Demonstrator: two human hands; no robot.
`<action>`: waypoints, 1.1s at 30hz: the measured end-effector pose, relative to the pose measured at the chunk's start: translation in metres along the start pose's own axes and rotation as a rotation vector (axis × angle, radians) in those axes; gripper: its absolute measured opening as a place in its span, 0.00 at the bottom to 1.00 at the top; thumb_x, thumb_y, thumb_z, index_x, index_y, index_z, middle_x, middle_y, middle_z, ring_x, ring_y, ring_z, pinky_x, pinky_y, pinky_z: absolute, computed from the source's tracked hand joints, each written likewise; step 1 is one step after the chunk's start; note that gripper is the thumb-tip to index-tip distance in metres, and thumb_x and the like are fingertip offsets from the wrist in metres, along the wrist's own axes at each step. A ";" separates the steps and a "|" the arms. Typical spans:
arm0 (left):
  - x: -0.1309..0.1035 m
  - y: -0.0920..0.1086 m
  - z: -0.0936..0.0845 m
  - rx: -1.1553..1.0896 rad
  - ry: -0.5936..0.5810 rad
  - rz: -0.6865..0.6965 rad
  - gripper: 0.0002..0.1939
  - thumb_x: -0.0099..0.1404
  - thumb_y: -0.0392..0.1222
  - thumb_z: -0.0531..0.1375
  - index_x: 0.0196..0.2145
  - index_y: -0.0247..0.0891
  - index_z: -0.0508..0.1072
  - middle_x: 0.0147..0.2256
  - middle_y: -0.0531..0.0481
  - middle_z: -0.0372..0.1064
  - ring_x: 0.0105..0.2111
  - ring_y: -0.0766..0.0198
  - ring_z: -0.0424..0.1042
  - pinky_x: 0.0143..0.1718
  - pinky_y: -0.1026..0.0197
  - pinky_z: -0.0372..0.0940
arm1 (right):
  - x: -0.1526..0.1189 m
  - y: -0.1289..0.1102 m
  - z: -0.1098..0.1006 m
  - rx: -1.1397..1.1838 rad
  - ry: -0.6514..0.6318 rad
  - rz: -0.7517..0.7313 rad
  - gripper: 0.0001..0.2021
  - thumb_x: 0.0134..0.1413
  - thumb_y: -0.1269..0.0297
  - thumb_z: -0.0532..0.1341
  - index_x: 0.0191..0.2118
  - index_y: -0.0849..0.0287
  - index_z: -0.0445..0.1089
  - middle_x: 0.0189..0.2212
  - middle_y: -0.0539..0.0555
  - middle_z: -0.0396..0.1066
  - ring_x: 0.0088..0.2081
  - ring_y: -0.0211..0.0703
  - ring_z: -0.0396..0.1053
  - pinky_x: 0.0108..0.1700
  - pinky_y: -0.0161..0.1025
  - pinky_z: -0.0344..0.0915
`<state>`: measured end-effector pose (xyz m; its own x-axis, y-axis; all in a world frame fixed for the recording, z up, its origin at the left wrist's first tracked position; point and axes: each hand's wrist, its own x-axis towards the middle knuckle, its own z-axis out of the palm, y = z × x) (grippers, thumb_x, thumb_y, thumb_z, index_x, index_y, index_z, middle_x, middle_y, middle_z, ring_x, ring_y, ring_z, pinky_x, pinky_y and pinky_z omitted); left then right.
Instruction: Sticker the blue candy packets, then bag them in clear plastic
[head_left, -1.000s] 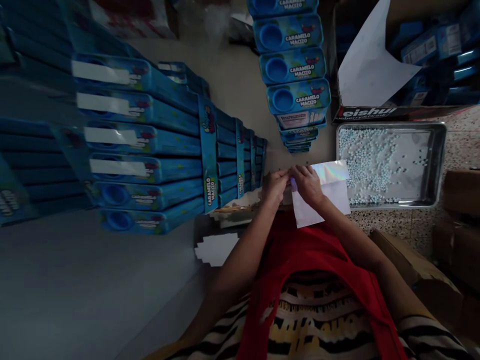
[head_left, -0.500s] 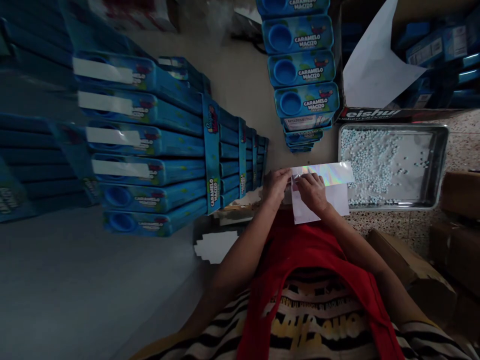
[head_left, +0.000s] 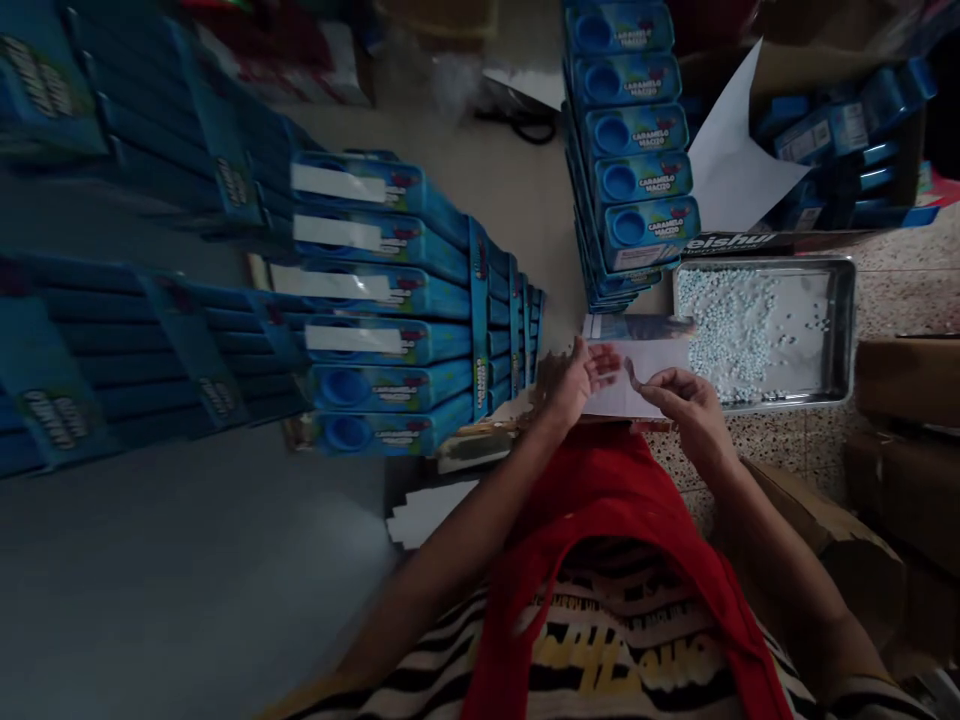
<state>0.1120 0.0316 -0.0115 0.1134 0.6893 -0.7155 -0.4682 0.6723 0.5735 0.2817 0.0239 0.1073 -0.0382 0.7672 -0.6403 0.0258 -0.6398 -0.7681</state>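
My right hand [head_left: 694, 410] pinches a small, thin curled strip [head_left: 634, 375], perhaps a peeled sticker, over the white sheet. My left hand [head_left: 581, 380] is just left of it, fingers spread and slightly blurred, with nothing in them. Beneath both hands lies the white sheet [head_left: 660, 352] near the table's front edge, with a glossy dark strip [head_left: 637, 327] along its far side. To the left, blue candy packs [head_left: 367, 387] marked "Caramelo Macizo" stand stacked; white strips cover the round spots on several upper ones, while the lower two show bare blue circles.
Another stack of blue packs [head_left: 651, 230] rises behind the sheet. A metal tray [head_left: 849, 330] of small pale beads is at right. Behind it sits a carton [head_left: 825, 240] of blue packs with a white paper [head_left: 727, 160]. Scissors [head_left: 534, 128] lie at the back.
My right hand has lifted off the sheet and moved right, now with the small strip in its fingers. My left hand has let go of the sheet's edge and opened. The view has shifted.
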 end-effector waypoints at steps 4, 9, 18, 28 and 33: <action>-0.049 0.020 0.011 -0.214 -0.291 -0.044 0.40 0.50 0.76 0.70 0.41 0.35 0.80 0.39 0.39 0.81 0.42 0.49 0.81 0.46 0.49 0.76 | -0.027 -0.021 0.008 0.071 0.009 0.062 0.17 0.41 0.51 0.77 0.28 0.56 0.74 0.20 0.43 0.63 0.21 0.31 0.48 0.22 0.33 0.52; -0.101 0.038 0.021 -0.149 -0.241 0.001 0.24 0.49 0.58 0.78 0.31 0.37 0.77 0.34 0.46 0.81 0.36 0.57 0.81 0.42 0.55 0.75 | -0.068 -0.028 0.016 -0.002 0.116 0.011 0.16 0.40 0.52 0.77 0.24 0.56 0.75 0.16 0.42 0.58 0.20 0.32 0.46 0.22 0.34 0.43; -0.208 0.104 -0.034 0.362 -0.046 0.749 0.05 0.63 0.42 0.71 0.29 0.43 0.83 0.28 0.49 0.79 0.28 0.61 0.77 0.33 0.59 0.71 | -0.119 -0.032 0.087 -0.081 0.377 -0.270 0.11 0.46 0.55 0.77 0.25 0.53 0.78 0.22 0.49 0.72 0.23 0.37 0.61 0.25 0.37 0.56; -0.186 0.160 -0.123 0.285 0.329 0.695 0.08 0.60 0.45 0.73 0.27 0.40 0.82 0.29 0.51 0.76 0.31 0.64 0.72 0.34 0.63 0.67 | -0.058 -0.067 0.205 -0.527 0.246 -0.498 0.12 0.55 0.56 0.71 0.25 0.54 0.76 0.15 0.45 0.62 0.20 0.35 0.57 0.24 0.36 0.52; -0.165 0.163 -0.129 0.184 0.234 0.529 0.12 0.56 0.48 0.76 0.27 0.37 0.82 0.27 0.50 0.76 0.30 0.63 0.73 0.36 0.63 0.70 | -0.041 -0.066 0.205 -0.599 0.260 -0.466 0.13 0.55 0.55 0.71 0.26 0.56 0.75 0.17 0.45 0.65 0.21 0.34 0.59 0.24 0.35 0.52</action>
<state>-0.0958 -0.0074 0.1492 -0.2986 0.8792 -0.3713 -0.2474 0.3045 0.9198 0.0768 0.0246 0.1851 0.0548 0.9827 -0.1770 0.5996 -0.1741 -0.7811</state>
